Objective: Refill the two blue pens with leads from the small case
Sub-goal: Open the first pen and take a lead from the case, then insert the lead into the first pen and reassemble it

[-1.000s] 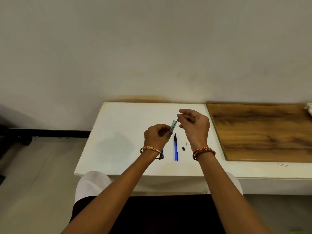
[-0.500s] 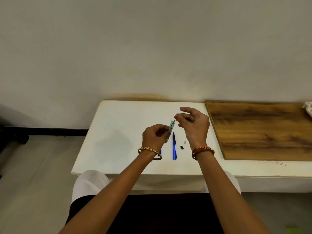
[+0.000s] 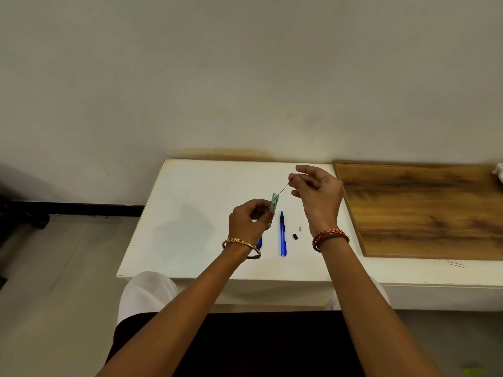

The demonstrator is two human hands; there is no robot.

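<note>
My left hand (image 3: 249, 223) holds the small greenish lead case (image 3: 274, 206) upright above the white table (image 3: 190, 219). My right hand (image 3: 317, 195) pinches a thin lead (image 3: 284, 189) at its upper end; the lead slants down to the mouth of the case. One blue pen (image 3: 283, 235) lies on the table between my hands, tip pointing away from me. The second blue pen (image 3: 259, 242) is mostly hidden under my left wrist. A small black cap (image 3: 295, 236) and a tiny grey piece (image 3: 300, 228) lie to the right of the first pen.
A brown wooden board (image 3: 424, 210) covers the table to the right. Two loose thin leads (image 3: 456, 264) lie near the table's front edge on the right. A white object (image 3: 498, 171) shows at the far right edge. A wall stands right behind the table.
My right hand has moved up and to the right, drawing a lead out of the case. My left hand keeps the case in about the same place.
</note>
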